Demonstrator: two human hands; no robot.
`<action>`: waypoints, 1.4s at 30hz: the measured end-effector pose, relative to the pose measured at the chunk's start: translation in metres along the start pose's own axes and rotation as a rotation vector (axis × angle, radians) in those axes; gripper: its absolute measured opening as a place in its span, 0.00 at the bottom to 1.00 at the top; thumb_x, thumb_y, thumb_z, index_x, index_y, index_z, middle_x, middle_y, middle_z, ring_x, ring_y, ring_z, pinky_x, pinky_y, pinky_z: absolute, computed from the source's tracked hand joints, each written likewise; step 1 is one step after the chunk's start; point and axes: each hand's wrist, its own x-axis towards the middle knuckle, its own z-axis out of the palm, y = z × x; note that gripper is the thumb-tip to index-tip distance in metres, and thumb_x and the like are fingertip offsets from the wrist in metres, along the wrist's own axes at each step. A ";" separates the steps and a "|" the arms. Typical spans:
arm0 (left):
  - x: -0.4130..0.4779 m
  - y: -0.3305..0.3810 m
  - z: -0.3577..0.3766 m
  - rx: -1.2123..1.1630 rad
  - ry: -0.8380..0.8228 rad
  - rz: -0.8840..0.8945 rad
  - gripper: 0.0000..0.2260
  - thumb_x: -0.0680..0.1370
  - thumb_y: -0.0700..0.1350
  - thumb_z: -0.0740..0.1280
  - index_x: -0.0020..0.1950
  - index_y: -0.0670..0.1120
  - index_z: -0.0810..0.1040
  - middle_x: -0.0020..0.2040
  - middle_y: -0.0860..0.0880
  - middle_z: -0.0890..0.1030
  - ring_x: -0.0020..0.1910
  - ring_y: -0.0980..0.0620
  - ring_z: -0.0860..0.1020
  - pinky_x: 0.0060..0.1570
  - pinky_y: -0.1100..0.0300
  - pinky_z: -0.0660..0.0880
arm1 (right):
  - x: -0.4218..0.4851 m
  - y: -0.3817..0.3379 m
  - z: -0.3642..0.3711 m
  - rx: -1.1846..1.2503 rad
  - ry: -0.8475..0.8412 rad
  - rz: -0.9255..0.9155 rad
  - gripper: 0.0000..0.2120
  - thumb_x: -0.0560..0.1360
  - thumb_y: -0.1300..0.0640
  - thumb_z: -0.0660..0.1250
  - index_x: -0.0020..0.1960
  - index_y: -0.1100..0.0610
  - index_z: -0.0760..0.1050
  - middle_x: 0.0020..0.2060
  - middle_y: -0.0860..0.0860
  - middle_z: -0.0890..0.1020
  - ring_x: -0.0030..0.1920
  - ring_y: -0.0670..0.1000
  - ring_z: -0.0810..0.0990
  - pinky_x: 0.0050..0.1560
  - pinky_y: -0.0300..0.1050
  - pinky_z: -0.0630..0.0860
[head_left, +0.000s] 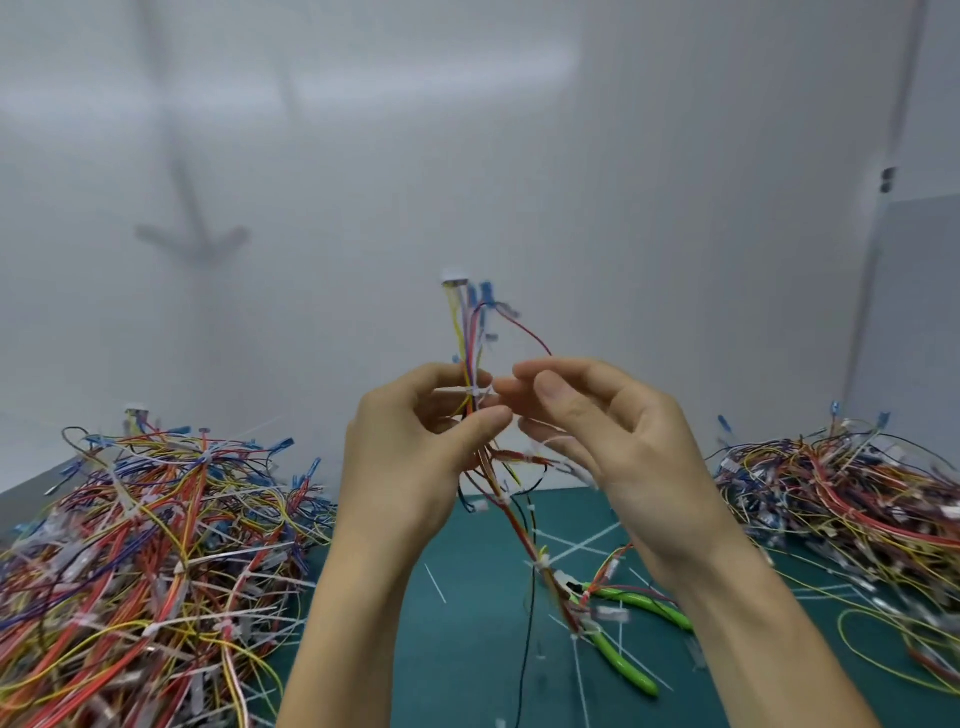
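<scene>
A bundle of thin coloured wires (470, 332) stands upright in mid-air above the green mat, topped by a white connector (455, 275) and blue terminals. My left hand (415, 447) grips the bundle, fingers and thumb curled round it. A white cable tie (475, 391) wraps the bundle just above my left thumb. My right hand (597, 431) is beside it, its thumb and fingertips pinching the tie's tail. The bundle's lower part hangs down to the mat with more white ties along it.
A large heap of tied wire bundles (145, 551) fills the left side, another heap (852, 499) the right. Green-handled cutters (623, 644) lie on the green mat (457, 649) among loose white cable ties (435, 583). A white wall stands close behind.
</scene>
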 end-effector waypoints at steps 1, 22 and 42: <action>0.000 -0.001 -0.002 -0.063 0.014 -0.020 0.09 0.71 0.39 0.76 0.49 0.50 0.83 0.41 0.52 0.87 0.39 0.56 0.84 0.35 0.62 0.79 | 0.000 0.000 0.000 -0.034 0.011 -0.012 0.16 0.76 0.44 0.67 0.55 0.55 0.81 0.50 0.50 0.87 0.56 0.49 0.84 0.60 0.48 0.79; 0.001 0.003 -0.006 -0.288 0.031 0.035 0.09 0.73 0.39 0.74 0.52 0.47 0.83 0.45 0.51 0.87 0.45 0.54 0.85 0.38 0.64 0.79 | 0.005 0.016 -0.011 -0.363 -0.057 0.085 0.03 0.75 0.55 0.73 0.45 0.51 0.86 0.40 0.44 0.87 0.43 0.40 0.84 0.41 0.27 0.74; -0.001 0.003 -0.008 -0.146 -0.182 0.178 0.18 0.76 0.33 0.70 0.61 0.51 0.79 0.53 0.55 0.85 0.54 0.56 0.82 0.50 0.62 0.80 | 0.005 0.011 -0.008 -0.254 0.085 0.245 0.11 0.78 0.57 0.68 0.40 0.55 0.84 0.38 0.49 0.87 0.45 0.47 0.84 0.52 0.45 0.77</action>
